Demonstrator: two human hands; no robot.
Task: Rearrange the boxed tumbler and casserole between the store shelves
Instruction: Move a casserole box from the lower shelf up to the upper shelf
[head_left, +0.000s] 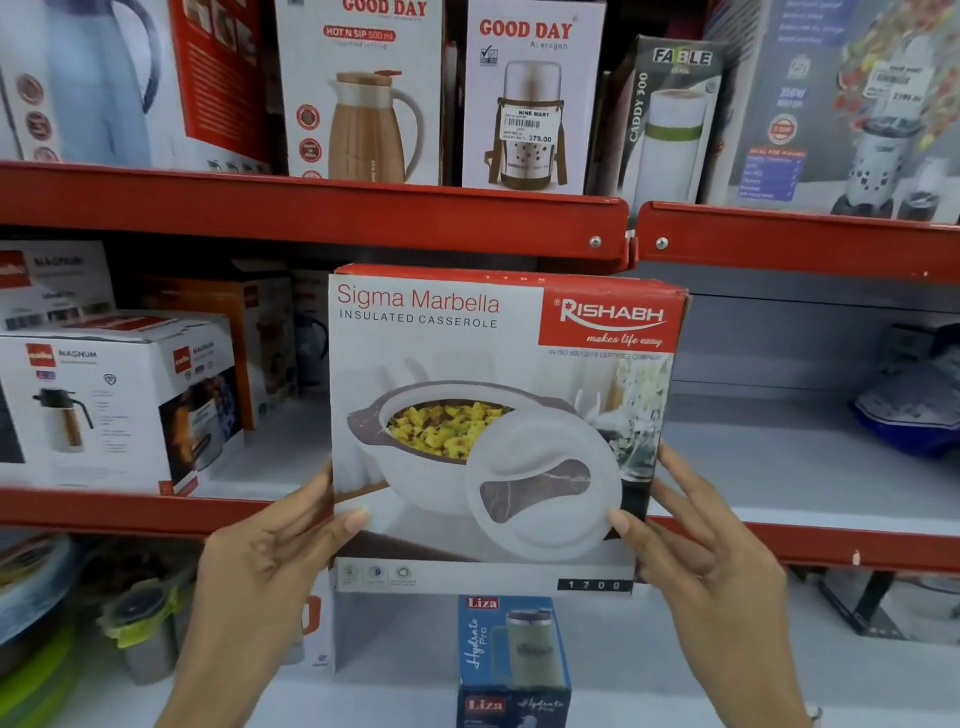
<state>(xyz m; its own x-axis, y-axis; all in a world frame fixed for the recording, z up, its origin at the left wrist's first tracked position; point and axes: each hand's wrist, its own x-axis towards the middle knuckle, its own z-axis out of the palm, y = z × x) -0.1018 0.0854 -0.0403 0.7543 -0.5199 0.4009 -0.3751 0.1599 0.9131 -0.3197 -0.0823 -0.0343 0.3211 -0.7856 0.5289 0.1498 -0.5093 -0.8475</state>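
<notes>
The white and red casserole box (493, 415), printed "Sigma Marbella Insulated Casserole", is held upright in front of the middle shelf. My left hand (270, 561) grips its lower left edge and my right hand (711, 566) grips its lower right edge, thumbs on the front face. Its bottom edge hangs below the middle shelf's red lip (831, 545). Below it, the small blue "Liza" tumbler box (511, 654) stands upright on the bottom shelf, touched by neither hand.
White flask boxes (119, 410) fill the middle shelf to the left; a blue item (914, 410) sits at its right. The top shelf (311, 208) carries flask and jar boxes (530, 98). Plastic containers (140, 623) sit low on the left.
</notes>
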